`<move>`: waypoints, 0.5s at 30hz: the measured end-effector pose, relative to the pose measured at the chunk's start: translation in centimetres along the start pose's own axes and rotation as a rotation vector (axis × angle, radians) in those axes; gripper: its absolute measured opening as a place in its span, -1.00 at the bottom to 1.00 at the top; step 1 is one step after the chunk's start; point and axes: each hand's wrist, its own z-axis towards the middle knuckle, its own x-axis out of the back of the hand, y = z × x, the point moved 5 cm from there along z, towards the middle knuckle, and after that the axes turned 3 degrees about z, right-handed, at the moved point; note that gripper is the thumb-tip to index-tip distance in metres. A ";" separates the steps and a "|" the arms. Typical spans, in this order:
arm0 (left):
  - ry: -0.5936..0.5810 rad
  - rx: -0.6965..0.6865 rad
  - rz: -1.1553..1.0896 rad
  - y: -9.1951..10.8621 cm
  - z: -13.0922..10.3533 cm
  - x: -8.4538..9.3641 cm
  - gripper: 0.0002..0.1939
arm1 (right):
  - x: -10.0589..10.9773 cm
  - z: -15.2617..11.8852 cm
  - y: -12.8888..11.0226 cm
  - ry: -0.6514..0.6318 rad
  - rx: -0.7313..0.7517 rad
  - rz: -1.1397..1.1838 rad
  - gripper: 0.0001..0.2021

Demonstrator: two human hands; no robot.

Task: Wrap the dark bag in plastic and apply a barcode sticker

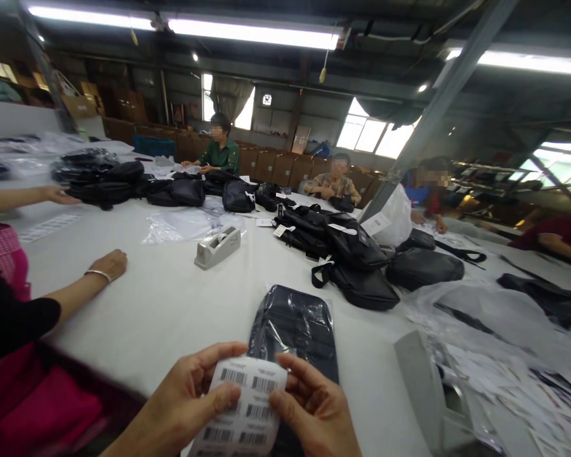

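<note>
Holding, at the bottom centre of the head view: white sheet of barcode stickers (245, 406), curled at its top edge, pinched between both hands. Left hand (190, 397) closed on the sheet's left side, thumb across the printed face. Right hand (314, 409) closed on the right side, thumb and forefinger at the upper corner. Lying just beyond the sheet on the white table (171, 304): flat dark pouch in a clear plastic bag (297, 327), partly hidden by the sheet. Further out, left of centre: grey tape dispenser (217, 247). To the right: heap of black shoulder bags with white tags (352, 254). At the left edge: a co-worker's hand with a silver bangle (107, 265), resting palm down on the table. Far side: more black bags and seated people.
</note>
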 end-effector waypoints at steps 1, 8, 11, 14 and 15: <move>-0.005 0.009 -0.008 -0.2 -0.1 0.0 -0.40 | 0.0 -0.2 0.0 0.000 -0.008 0.011 -0.48; -0.024 0.042 -0.022 -1.1 -0.3 -0.4 -0.41 | 0.2 -0.4 0.2 0.006 -0.018 0.091 -0.52; 0.047 0.032 0.043 -0.9 -0.4 -0.4 -0.46 | 0.8 -0.3 0.5 0.030 -0.010 -0.032 -0.57; 0.126 0.007 0.198 -0.7 -0.5 -0.4 -0.54 | 1.1 -0.2 0.8 -0.017 -0.002 -0.184 -0.57; 0.137 0.001 0.261 -0.6 -0.5 -0.4 -0.57 | 1.2 -0.1 0.9 -0.039 0.005 -0.231 -0.57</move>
